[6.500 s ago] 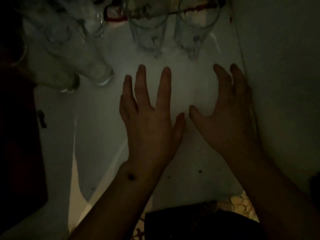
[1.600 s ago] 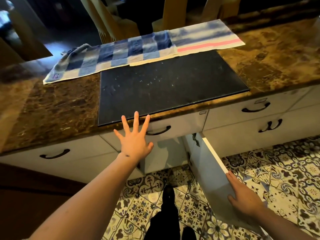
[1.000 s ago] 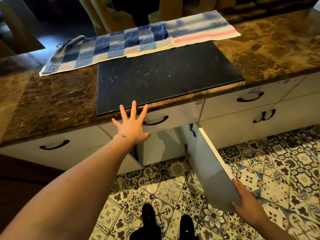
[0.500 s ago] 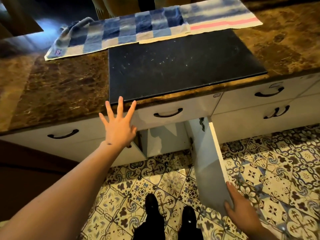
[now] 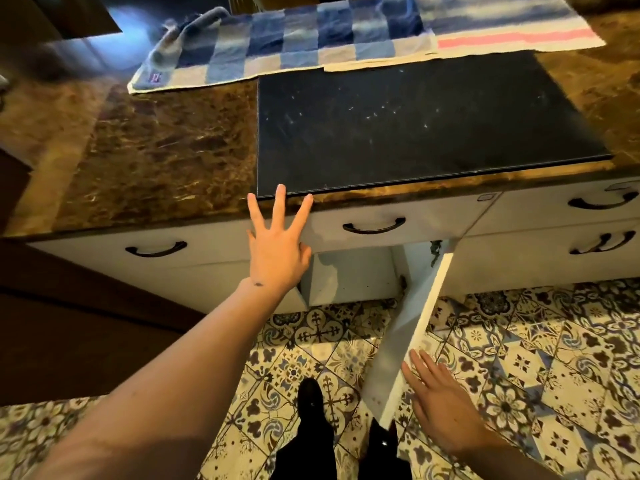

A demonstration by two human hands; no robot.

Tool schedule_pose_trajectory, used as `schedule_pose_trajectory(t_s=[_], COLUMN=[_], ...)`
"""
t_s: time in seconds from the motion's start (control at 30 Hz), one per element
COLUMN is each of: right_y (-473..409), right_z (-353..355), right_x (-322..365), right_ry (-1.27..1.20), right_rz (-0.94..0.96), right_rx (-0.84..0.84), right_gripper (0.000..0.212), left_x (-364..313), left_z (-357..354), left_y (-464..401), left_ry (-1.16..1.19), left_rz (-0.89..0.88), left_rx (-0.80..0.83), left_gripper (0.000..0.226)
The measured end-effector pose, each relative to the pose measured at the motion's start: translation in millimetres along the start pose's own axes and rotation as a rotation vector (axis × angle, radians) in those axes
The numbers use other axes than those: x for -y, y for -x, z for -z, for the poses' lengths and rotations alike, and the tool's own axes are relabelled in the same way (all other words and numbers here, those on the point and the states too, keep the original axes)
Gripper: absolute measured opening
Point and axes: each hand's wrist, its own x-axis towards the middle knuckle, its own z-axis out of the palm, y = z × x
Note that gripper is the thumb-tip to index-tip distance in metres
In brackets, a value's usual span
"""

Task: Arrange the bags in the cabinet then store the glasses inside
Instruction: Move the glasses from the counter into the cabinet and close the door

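I look down at a white base cabinet (image 5: 349, 275) under a brown marble counter. Its right door (image 5: 405, 344) swings out toward me, seen nearly edge-on. My right hand (image 5: 440, 407) lies flat with spread fingers against the door's outer face near its free edge. My left hand (image 5: 277, 240) is spread open, palm on the cabinet front left of the opening, fingertips reaching the counter edge. From this angle the cabinet's inside is hidden, so no glasses or bags show.
A black mat (image 5: 415, 123) lies on the counter (image 5: 145, 157), with a blue checked towel (image 5: 287, 43) behind it. Drawers with dark handles (image 5: 374, 226) run along the front. Patterned floor tiles (image 5: 540, 358) and my dark shoes (image 5: 311, 400) lie below.
I have stood up from inside the dark cabinet with the glasses. Over the last second the right door has swung further toward the opening under my right hand, and my left hand stays on the front.
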Motion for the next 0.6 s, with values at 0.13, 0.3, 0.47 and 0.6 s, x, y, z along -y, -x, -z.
schedule_pose_trajectory(t_s=[0.13, 0.3, 0.47, 0.6], right_y=[-31.0, -83.3, -131.5, -159.8], right_z=[14.0, 33.6, 53.3, 61.4], right_x=[14.0, 35.6, 66.5, 85.9], right_ry=[0.052, 0.130, 0.139, 0.064], right_rz=[0.076, 0.133, 0.095, 0.015], right_rx=[-0.007, -0.010, 0.004, 0.002], right_gripper=[0.071, 0.085, 0.087, 0.090], left_x=[-0.7, 31.6, 77.1, 73.0], left_z=[1.0, 10.4, 9.6, 4.3], left_y=[0.2, 0.9, 11.0, 8.9], left_ry=[-0.028, -0.100, -0.140, -0.110], left_rz=[-0.012, -0.047, 0.014, 0.034], left_rx=[0.008, 0.019, 0.026, 0.026], left_gripper=[0.093, 0.091, 0.098, 0.099])
